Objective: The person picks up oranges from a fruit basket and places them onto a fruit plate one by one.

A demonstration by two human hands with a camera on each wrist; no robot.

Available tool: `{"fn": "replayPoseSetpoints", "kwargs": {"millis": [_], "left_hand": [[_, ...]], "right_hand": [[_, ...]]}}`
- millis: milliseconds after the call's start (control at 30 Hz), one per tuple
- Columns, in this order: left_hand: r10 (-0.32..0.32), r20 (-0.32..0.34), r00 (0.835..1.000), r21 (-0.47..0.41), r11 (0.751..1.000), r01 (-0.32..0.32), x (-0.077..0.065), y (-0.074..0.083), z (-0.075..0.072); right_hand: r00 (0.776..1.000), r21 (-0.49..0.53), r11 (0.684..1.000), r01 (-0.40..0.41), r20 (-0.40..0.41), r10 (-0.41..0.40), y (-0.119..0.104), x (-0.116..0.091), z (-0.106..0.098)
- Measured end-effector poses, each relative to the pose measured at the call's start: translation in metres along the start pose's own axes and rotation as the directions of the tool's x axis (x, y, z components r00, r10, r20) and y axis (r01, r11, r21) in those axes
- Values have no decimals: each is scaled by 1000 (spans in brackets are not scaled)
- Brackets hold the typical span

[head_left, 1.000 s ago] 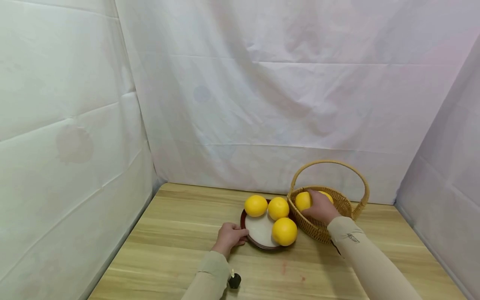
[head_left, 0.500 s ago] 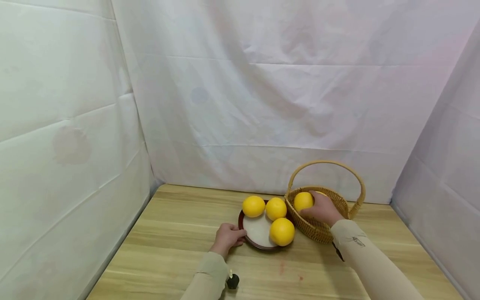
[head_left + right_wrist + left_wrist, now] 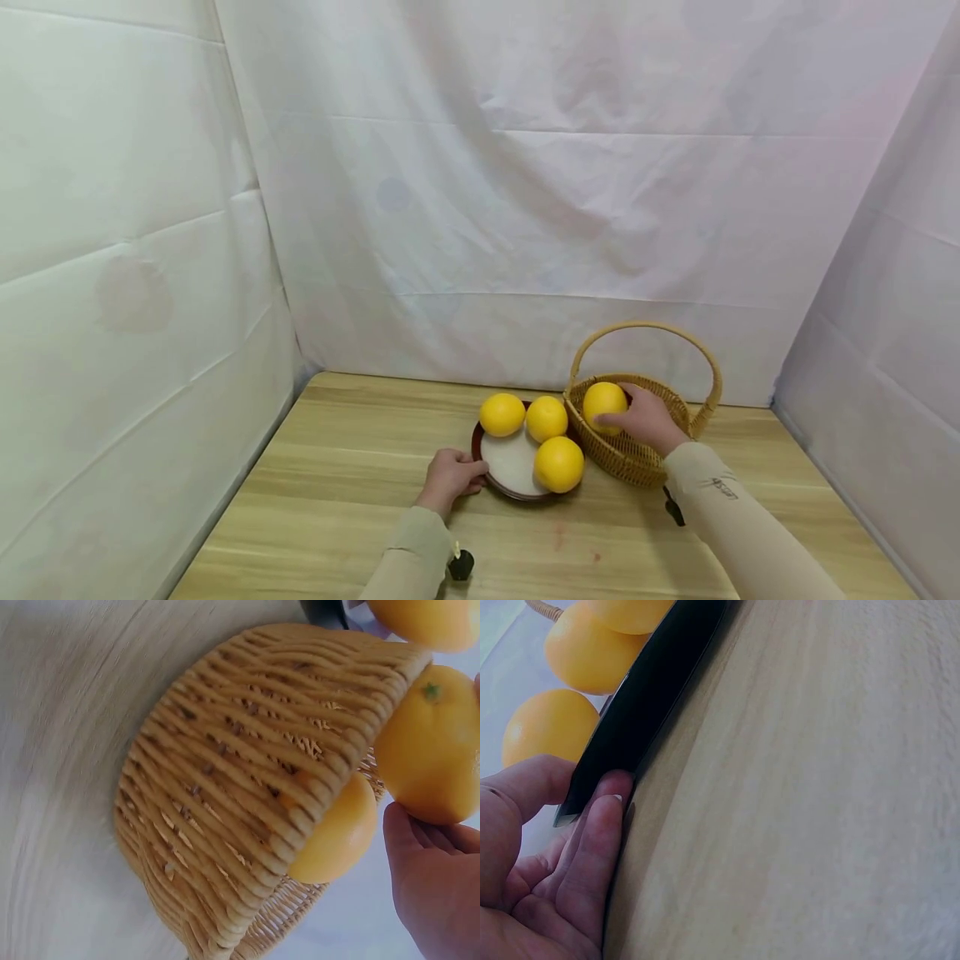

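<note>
My left hand [image 3: 450, 477] pinches the near-left rim of a round plate [image 3: 504, 468] with a pale inside and a dark red edge. In the left wrist view, the thumb is above the plate's dark side [image 3: 641, 712] and fingers are below it. Several oranges lie on the plate, among them a left one [image 3: 502, 415], a back one [image 3: 547, 418] and a front one [image 3: 558, 464]. My right hand [image 3: 651, 421] grips another orange [image 3: 431, 746] at the rim of a wicker basket [image 3: 626, 467]. Inside the basket sits one more orange [image 3: 341, 832], hidden in the head view.
The basket's tall arched handle [image 3: 648, 325] rises behind the right hand. Plate and basket stand close together on a wooden table [image 3: 337, 483]. White cloth [image 3: 450, 208] hangs behind and at both sides. A small black object [image 3: 461, 565] is at the left sleeve.
The held orange has shifted slightly in the basket opening and shows more fully. An orange seen beyond the right hand earlier is now hidden. The left hand stays on the plate; the view shifts slightly.
</note>
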State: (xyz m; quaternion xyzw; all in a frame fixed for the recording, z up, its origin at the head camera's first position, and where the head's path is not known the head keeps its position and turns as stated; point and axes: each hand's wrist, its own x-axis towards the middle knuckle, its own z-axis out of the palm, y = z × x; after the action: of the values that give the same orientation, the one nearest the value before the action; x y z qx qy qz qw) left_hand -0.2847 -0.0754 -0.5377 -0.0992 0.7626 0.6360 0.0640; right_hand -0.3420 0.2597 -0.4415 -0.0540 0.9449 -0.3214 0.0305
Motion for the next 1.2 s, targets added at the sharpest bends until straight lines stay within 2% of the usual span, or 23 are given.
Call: {"fn": "replayPoseSetpoints", "kwargs": {"millis": [300,800,1200], "left_hand": [[6,9,1000,-8,1000,-6,2,0,2],[11,6,1000,2,1000,-11,2,3,0],[3,11,1000,0,1000,-3,3,0,-2]], "right_hand": [[999,89,995,-52,20,50,5,-3,-3],[998,168,984,-60,21,58,2,-13,-3],[997,182,981,-73,22,70,4,-11,0]]}}
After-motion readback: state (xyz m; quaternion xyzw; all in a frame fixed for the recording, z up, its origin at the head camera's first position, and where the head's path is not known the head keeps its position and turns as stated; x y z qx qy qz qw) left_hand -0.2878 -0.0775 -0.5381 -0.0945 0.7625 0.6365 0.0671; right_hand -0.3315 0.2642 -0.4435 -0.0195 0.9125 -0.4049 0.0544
